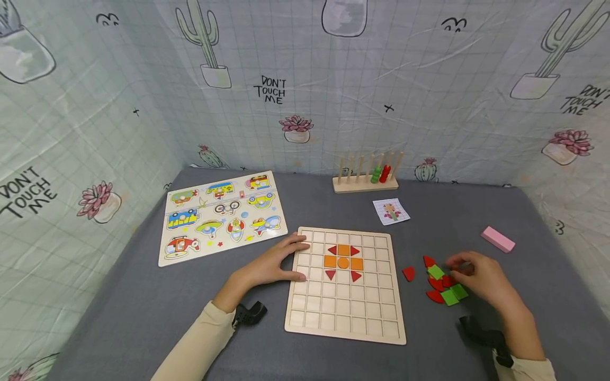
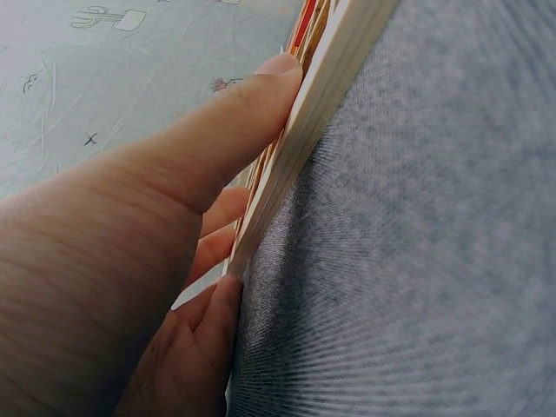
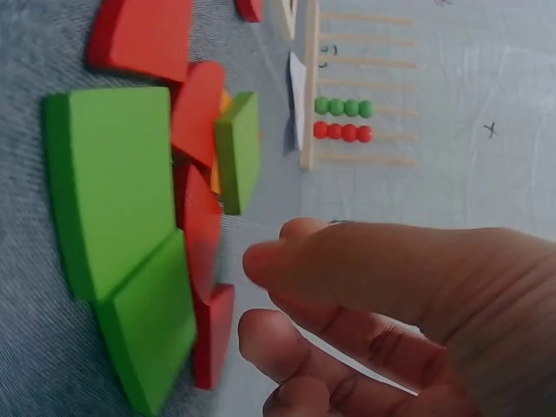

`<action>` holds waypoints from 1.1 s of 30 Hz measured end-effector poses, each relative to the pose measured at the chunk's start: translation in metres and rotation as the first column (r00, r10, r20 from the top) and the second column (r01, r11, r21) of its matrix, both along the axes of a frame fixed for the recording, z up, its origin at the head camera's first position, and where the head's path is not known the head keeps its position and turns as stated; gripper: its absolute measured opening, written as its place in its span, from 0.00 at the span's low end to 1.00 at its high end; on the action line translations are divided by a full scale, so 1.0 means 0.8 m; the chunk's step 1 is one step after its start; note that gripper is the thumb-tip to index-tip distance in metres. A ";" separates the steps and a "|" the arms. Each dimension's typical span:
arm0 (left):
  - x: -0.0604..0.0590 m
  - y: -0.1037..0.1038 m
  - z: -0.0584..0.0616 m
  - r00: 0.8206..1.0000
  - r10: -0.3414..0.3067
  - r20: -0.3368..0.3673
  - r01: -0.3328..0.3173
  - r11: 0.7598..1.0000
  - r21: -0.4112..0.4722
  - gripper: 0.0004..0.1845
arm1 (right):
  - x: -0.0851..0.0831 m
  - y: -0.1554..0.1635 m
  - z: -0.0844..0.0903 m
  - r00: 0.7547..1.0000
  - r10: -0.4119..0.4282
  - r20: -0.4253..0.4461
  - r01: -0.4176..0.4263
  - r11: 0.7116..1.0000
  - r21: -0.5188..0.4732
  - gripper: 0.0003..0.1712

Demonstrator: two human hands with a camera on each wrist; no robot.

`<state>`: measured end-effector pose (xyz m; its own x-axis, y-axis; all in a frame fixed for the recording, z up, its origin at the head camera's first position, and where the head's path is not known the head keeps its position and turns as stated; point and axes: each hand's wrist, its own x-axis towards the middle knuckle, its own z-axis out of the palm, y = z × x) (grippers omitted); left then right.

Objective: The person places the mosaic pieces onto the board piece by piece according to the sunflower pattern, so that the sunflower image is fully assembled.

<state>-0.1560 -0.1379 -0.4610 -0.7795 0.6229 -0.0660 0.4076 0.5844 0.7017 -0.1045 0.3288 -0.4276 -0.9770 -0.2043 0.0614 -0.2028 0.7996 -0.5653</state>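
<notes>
Left hand (image 1: 276,263) on wooden grid board (image 1: 324,312); right hand (image 1: 483,278) beside loose red and green pieces (image 1: 436,284).
Left: relaxed, fingers and thumb resting on board's left edge; grid barely legible edge-on from left wrist. Right: empty, loosely curved, just right of overlapping pile; orange piece (image 3: 215,181) mostly hidden there.

The left hand (image 1: 278,263) rests on the left edge of a wooden board (image 1: 343,308), whose grid holds orange and red pieces (image 1: 343,250). The right hand (image 1: 483,276), fingers bent, is beside a pile of red and green pieces (image 1: 449,297). Farther back are a picture puzzle (image 1: 226,222), a card (image 1: 391,211), a bead rack (image 1: 364,183) and a pink block (image 1: 498,239).
</notes>
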 end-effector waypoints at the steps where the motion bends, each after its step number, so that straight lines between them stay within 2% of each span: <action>1: 0.000 0.000 0.000 1.000 0.001 0.002 -0.001 1.000 -0.002 0.41 | -0.001 0.000 -0.001 1.000 -0.001 0.011 0.001 1.000 0.002 0.09; 7: 0.000 0.000 -0.001 1.000 -0.006 -0.017 0.006 1.000 -0.002 0.41 | -0.003 -0.005 -0.007 0.999 0.002 0.053 -0.002 1.000 0.001 0.08; 13: -0.001 0.001 -0.002 0.999 -0.014 -0.036 0.014 1.000 0.000 0.40 | -0.004 -0.012 -0.010 0.999 0.016 0.046 -0.017 1.000 0.018 0.06; 25: 0.000 0.001 -0.002 1.000 -0.008 -0.026 0.008 1.000 -0.001 0.40 | -0.005 -0.027 -0.011 0.998 -0.032 0.053 0.030 0.999 0.032 0.12; 33: 0.001 0.001 -0.001 1.000 -0.003 -0.023 0.003 1.000 0.004 0.40 | -0.007 -0.028 -0.013 0.999 -0.025 0.034 0.023 0.999 0.035 0.14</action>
